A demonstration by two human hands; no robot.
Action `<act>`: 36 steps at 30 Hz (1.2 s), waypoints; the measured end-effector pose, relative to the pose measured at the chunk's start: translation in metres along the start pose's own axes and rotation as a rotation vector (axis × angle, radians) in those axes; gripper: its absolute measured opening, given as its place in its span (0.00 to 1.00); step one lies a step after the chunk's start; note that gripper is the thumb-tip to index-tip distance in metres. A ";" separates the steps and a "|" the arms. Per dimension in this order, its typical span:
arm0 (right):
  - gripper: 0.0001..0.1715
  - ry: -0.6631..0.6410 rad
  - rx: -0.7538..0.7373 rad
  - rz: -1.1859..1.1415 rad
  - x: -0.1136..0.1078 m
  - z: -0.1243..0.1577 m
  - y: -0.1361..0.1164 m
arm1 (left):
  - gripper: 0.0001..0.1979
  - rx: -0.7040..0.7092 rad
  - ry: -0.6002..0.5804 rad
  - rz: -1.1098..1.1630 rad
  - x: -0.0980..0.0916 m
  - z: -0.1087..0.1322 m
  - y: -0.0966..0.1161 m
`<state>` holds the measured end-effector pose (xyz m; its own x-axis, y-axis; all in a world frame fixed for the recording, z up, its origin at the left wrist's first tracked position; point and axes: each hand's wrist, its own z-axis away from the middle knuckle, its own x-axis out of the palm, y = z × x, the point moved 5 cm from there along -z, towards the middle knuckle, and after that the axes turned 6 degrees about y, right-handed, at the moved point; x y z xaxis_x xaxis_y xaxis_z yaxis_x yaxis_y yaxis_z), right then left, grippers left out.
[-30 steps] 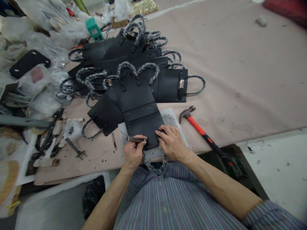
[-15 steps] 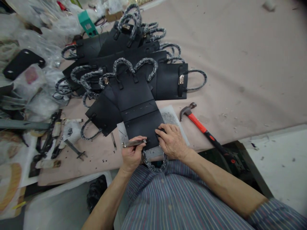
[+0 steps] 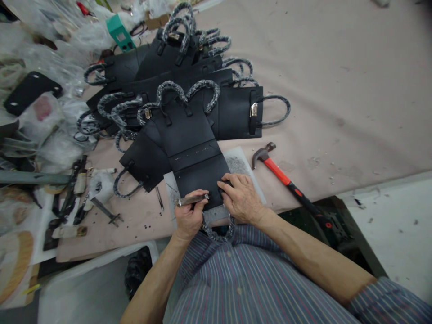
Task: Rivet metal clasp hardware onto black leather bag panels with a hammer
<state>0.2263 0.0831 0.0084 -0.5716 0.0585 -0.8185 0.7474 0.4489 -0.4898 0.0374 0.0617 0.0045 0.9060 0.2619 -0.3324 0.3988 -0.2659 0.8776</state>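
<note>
In my left hand (image 3: 189, 217) a metal punch-like tool (image 3: 192, 199) is gripped, its tip over the lower edge of a black bag panel (image 3: 199, 173). My right hand (image 3: 243, 198) rests on that panel's lower right, thumb and fingers closed on a small black tab whose shape is mostly covered. A plastic-wrapped handle (image 3: 218, 235) loops from this edge toward my body. Under the panel lies a pale, speckled board (image 3: 248, 168). Farther up, the same piece ends in two more wrapped handles (image 3: 172, 85).
Several black bag pieces (image 3: 240, 112) with handles are heaped behind. A claw hammer (image 3: 281, 173) with a red and black handle lies right. To the left are a thin metal rod (image 3: 159, 198), other hand tools (image 3: 104, 209) and clear plastic bags (image 3: 57, 130). A white bin (image 3: 84, 288) stands below.
My left hand and the metal tool have shifted slightly right, bringing the tip farther over the panel. My right hand stays almost in place.
</note>
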 end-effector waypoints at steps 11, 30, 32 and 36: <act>0.19 0.016 -0.003 0.000 -0.001 -0.001 0.000 | 0.03 0.064 -0.038 -0.054 0.002 -0.002 0.001; 0.23 0.201 0.357 0.394 -0.082 0.048 0.095 | 0.06 0.066 -0.168 -0.223 0.020 -0.007 0.014; 0.20 0.018 0.378 0.573 -0.085 0.064 0.111 | 0.06 0.055 -0.168 -0.238 0.020 -0.007 0.012; 0.15 -0.173 0.274 0.705 -0.073 0.075 0.110 | 0.05 0.033 -0.176 -0.245 0.020 -0.006 0.009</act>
<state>0.3759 0.0614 -0.0081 0.1146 0.0982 -0.9885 0.9848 0.1194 0.1260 0.0585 0.0704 0.0081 0.7917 0.1579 -0.5902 0.6104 -0.2454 0.7531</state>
